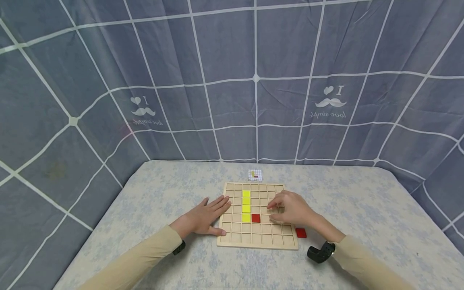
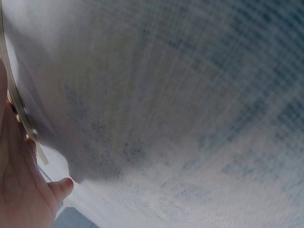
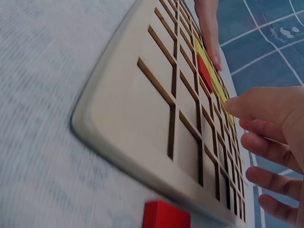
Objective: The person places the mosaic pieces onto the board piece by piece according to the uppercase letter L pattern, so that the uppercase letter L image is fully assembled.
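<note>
A wooden grid board (image 1: 253, 241) lies on the table. My left hand (image 1: 206, 217) rests with fingers spread over its left edge and holds nothing. Several yellow tiles (image 1: 246, 205) form a column in the board's cells, and a red tile (image 1: 255, 218) sits right of the lowest one. Over the right part of the board hovers my right hand (image 1: 295, 207), its thumb and fingers apart with nothing between them. In the right wrist view its bent fingers (image 3: 266, 145) hang loosely above the grid. Another red tile (image 1: 301, 233) lies on the cloth by the board's lower right edge.
Behind the board lies a small card (image 1: 255, 175) printed with a grid and coloured squares. A pale floral cloth (image 1: 174, 181) covers the table. At the back hangs a blue-grey checked curtain (image 1: 232, 104). Dark bands (image 1: 320, 253) circle both wrists.
</note>
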{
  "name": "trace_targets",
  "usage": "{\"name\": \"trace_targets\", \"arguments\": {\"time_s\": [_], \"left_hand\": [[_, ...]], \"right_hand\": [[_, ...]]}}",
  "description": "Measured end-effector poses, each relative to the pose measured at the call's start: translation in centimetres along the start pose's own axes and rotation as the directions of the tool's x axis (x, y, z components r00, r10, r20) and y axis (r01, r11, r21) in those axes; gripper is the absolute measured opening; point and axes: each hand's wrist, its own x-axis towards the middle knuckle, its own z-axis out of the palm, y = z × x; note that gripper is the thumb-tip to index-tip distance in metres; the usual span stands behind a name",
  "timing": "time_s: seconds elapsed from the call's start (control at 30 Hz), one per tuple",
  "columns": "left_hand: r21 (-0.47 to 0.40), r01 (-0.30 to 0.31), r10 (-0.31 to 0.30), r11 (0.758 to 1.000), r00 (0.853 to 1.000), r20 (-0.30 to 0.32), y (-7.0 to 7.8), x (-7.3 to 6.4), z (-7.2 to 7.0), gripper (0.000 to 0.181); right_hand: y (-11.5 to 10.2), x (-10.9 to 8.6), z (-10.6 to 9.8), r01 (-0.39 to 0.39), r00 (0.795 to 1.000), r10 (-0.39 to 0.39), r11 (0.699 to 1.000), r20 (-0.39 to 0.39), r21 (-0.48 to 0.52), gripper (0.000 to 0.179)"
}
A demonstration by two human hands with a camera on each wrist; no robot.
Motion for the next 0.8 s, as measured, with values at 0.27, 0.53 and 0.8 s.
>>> {"name": "trace_targets", "arguments": {"time_s": [0.27, 0.53, 0.8], "left_hand": [[0.000, 0.008, -0.008, 1.000, 1.000, 0.007, 0.0, -0.1, -0.1, 0.093], [0.007, 0.003, -0.003, 1.000, 1.000, 0.003, -0.1, -0.1, -0.1, 0.093], [-0.014, -0.005, 0.005, 1.000, 1.000, 0.000, -0.1, 0.1, 0.0, 0.093]], "right_hand": [[1.4, -1.5, -1.8, -0.020, 1.000, 0.020, 0.999, 0.001, -0.041, 0.015], [2.6, -3.2, -3.3, -0.055, 0.998, 0.056, 0.997, 0.011, -0.056, 0.017], [3.6, -5.4, -3.7, -0.035, 0.999, 0.037, 0.995, 0.025, -0.092, 0.017]]}}
